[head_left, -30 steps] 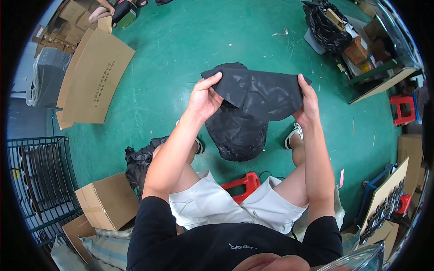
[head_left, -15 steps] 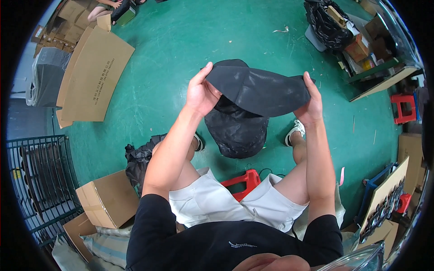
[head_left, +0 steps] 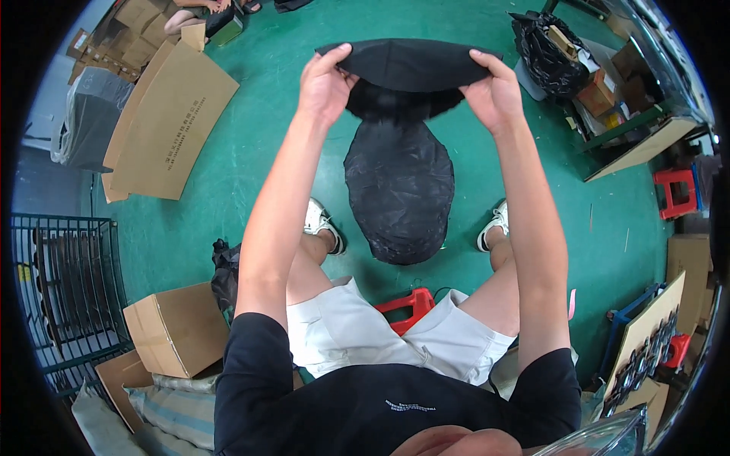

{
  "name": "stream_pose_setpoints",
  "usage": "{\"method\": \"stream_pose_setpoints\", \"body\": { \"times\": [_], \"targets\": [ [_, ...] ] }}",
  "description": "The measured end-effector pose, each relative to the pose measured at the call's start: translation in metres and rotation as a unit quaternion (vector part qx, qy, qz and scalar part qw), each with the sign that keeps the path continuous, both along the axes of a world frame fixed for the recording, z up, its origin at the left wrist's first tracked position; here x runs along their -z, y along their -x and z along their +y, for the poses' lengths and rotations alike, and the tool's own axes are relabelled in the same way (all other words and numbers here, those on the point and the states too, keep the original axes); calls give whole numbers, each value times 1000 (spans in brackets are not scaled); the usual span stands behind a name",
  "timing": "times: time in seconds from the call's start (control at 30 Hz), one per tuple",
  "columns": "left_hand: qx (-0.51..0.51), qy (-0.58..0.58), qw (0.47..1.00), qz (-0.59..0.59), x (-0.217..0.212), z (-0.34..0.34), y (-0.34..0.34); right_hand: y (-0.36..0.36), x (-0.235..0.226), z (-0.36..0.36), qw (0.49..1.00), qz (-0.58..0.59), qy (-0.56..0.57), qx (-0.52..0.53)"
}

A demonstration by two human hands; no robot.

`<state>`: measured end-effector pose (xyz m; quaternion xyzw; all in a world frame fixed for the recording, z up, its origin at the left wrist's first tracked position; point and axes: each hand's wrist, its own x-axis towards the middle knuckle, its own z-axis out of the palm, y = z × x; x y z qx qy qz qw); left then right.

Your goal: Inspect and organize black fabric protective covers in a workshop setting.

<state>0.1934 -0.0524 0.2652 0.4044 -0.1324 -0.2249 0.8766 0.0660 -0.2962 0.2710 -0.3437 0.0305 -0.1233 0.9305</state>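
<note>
The black sheet point(head_left: 411, 64) closes the gap between the hands point(head_left: 323, 90). Green floor point(head_left: 258, 118) leaves passage outside both, up to a cardboard carton point(head_left: 176, 125) leftward and a loaded shelf point(head_left: 623, 129) rightward; a black bundle point(head_left: 399, 194) obstructs between the shoes point(head_left: 495, 222).

light: bright, even; sheen: wrinkled black bundle point(head_left: 399, 194); blur: lower black flap point(head_left: 391, 105); edges: fisheye-bent, black-rimmed
</note>
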Motion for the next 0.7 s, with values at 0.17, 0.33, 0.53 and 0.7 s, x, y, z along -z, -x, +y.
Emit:
{"method": "stream_pose_setpoints", "body": {
  "times": [0.17,0.33,0.53,0.7],
  "targets": [
    [-31,24,999,-35,10,8,17,-2,22,16,995,-3,59,76],
    [-111,-139,978,108,144,22,54,20,155,47,979,179,9,96],
    [-111,-342,890,279,286,58,135,87,300,85,910,393,-9,136],
    [-103,-363,890,258,307,67,165,125,320,98,842,502,117,157]
  ]
}}
